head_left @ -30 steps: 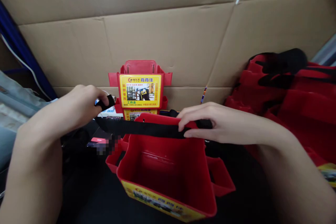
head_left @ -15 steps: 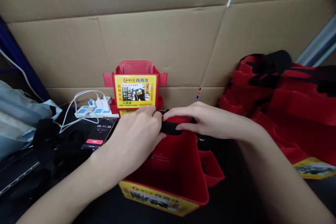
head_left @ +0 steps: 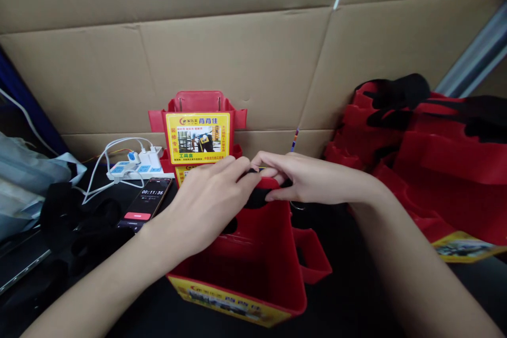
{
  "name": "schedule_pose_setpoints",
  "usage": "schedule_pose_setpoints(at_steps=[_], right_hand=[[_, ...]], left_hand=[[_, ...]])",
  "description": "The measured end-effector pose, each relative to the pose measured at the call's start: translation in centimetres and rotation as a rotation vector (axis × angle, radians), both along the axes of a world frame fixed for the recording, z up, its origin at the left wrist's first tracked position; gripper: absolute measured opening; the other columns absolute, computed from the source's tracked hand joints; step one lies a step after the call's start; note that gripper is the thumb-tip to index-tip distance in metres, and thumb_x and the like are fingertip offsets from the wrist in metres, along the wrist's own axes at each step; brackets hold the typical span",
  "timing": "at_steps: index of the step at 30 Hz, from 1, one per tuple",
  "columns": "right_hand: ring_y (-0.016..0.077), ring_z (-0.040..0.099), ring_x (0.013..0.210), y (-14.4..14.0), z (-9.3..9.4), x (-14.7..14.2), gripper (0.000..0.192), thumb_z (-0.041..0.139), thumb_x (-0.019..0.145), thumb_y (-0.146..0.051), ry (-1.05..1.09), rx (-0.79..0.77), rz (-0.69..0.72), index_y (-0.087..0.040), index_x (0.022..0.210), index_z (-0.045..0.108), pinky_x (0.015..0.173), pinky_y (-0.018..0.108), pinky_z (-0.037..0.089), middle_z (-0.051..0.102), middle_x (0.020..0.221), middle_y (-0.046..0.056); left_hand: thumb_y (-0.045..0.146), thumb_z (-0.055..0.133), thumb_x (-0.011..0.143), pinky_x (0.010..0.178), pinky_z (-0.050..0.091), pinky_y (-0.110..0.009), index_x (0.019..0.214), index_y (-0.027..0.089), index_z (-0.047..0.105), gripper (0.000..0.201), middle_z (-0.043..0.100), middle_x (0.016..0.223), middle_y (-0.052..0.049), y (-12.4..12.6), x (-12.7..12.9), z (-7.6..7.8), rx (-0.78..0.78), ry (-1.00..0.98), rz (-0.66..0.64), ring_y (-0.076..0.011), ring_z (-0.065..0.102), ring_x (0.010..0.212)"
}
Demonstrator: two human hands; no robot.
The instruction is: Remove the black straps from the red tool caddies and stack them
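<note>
A red plastic tool box (head_left: 253, 248) with a yellow printed label stands in front of me, its open top facing up. Along its far upper edge runs a black strap (head_left: 256, 198), partly covered by my fingers. My left hand (head_left: 216, 198) is closed on the strap from the left. From the right, my right hand (head_left: 295, 177) grips the strap and the box's back edge, thumb on the near side and fingers behind. Both hands' fingertips meet there, and the strap's far end is hidden.
Behind stand stacked red tool boxes (head_left: 198, 137) against a cardboard wall (head_left: 237, 63). A phone (head_left: 146, 200) and a white power strip (head_left: 140, 169) with cables lie to the left, near black straps (head_left: 91, 222). More red boxes (head_left: 435, 163) with black straps are piled at right.
My left fingers have shifted right along the strap, closer to my right hand, covering more of it. My view has turned slightly, so everything sits a little further left.
</note>
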State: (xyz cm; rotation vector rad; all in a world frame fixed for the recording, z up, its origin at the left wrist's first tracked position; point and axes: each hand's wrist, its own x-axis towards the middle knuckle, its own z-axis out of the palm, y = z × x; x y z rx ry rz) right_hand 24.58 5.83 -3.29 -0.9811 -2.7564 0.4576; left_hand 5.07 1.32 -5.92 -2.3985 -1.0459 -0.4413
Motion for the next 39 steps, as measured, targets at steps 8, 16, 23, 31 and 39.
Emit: schedule_pose_setpoints(at_steps=[8, 16, 23, 31, 39], right_hand=[[0.0083, 0.038, 0.057, -0.3, 0.0, -0.3, 0.02, 0.054, 0.074, -0.014, -0.013, 0.052, 0.007, -0.022, 0.088, 0.042, 0.052, 0.02, 0.029, 0.041, 0.067, -0.006], [0.0083, 0.039, 0.056, -0.3, 0.0, -0.2, 0.02, 0.053, 0.075, -0.013, -0.024, 0.041, 0.015, -0.023, 0.089, 0.043, 0.051, 0.019, 0.029, 0.043, 0.066, -0.006], [0.009, 0.041, 0.058, -0.8, 0.1, -0.7, 0.017, 0.052, 0.076, -0.015, -0.045, 0.068, 0.0, -0.022, 0.089, 0.043, 0.053, 0.021, 0.028, 0.047, 0.07, -0.005], [0.009, 0.042, 0.059, -0.8, 0.0, -0.9, 0.016, 0.053, 0.078, -0.016, -0.053, 0.079, 0.005, -0.022, 0.087, 0.042, 0.053, 0.02, 0.027, 0.049, 0.072, -0.005], [0.0096, 0.044, 0.06, -1.0, 0.1, -0.7, 0.017, 0.051, 0.078, -0.016, -0.08, 0.047, -0.013, -0.024, 0.092, 0.043, 0.053, 0.02, 0.029, 0.048, 0.068, -0.006]], left_hand=[[0.022, 0.044, 0.088, 0.049, 0.035, -0.023, 0.095, 0.02, 0.061, 0.019, 0.061, 0.09, -0.001, 0.3, 0.0, 0.2, -0.031, 0.035, -0.033, -0.0138, 0.059, 0.072], [0.033, 0.05, 0.083, 0.05, 0.037, -0.028, 0.082, 0.017, 0.062, 0.02, 0.065, 0.076, -0.004, 0.0, 0.8, -0.5, -0.253, 0.049, 0.037, -0.0213, 0.061, 0.064], [0.038, 0.041, 0.087, 0.065, 0.043, -0.031, 0.093, 0.02, 0.061, 0.028, 0.066, 0.085, -0.004, 0.0, 0.5, 0.1, -0.322, -0.159, 0.003, -0.0212, 0.062, 0.078], [0.031, 0.046, 0.084, 0.062, 0.041, -0.029, 0.089, 0.017, 0.059, 0.019, 0.065, 0.085, -0.005, 0.4, 0.5, -1.1, -0.486, -0.157, -0.053, -0.0203, 0.061, 0.075], [0.02, 0.048, 0.079, 0.058, 0.039, -0.023, 0.074, 0.021, 0.062, 0.015, 0.063, 0.069, 0.0, -0.2, -2.5, 1.4, -0.613, -0.125, -0.004, -0.0125, 0.057, 0.061]])
